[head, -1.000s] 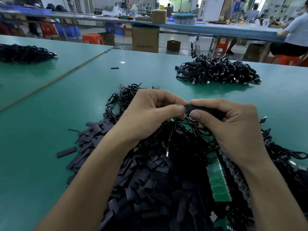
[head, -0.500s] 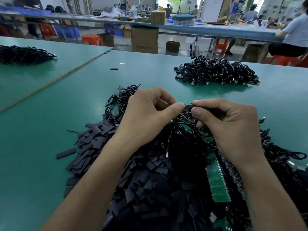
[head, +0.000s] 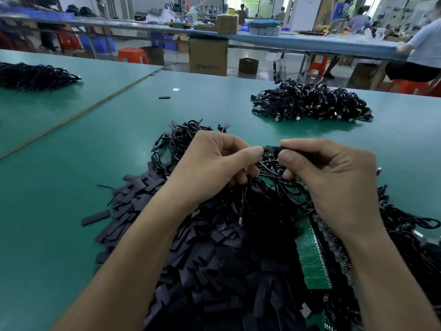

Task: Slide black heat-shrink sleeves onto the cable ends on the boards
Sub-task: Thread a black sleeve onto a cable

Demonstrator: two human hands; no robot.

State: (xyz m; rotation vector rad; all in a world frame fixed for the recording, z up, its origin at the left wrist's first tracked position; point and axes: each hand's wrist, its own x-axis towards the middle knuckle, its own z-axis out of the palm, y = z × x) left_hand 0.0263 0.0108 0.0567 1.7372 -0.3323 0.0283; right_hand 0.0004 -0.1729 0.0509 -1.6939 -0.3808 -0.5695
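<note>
- While one black heat-shrink sleeve (head: 294,152) is pinched between the thumb and forefinger of the right hand (head: 334,182), it is held in the air just beyond the far end of the green board strip (head: 312,254), with its mouth turned toward the left hand (head: 214,168).
- A cable end (head: 267,149) is gripped between the left hand's thumb and forefinger and is met by the sleeve's mouth; how far it has entered cannot be told.
- The sleeve is judged very light, thin-walled and soft, and easily flattened. It is best taken by its sides toward the rear, so that the mouth is not squeezed shut.
- The cable end is judged light and stiff at its tip, with limp wire behind it. It is best held right at the tip, so that it is not bent aside when pushed.
- Some slipperiness is to be expected of the smooth sleeve, so a firm pinch is called for rather than force.
- Two hands, one sleeve in hand and one green board strip are counted; more boards may be buried under the tangled cables to the strip's right.
- Loose sleeves (head: 191,235) are heaped left of the strip, too many to be counted. One single sleeve (head: 95,217) is set apart further left, and one stray sleeve (head: 164,97) lies far beyond the strip.
- Two further piles are counted on the green table (head: 71,163): a near cable pile (head: 310,101) far beyond the strip, and a distant cable pile (head: 33,76) far beyond it and well to the left.
</note>
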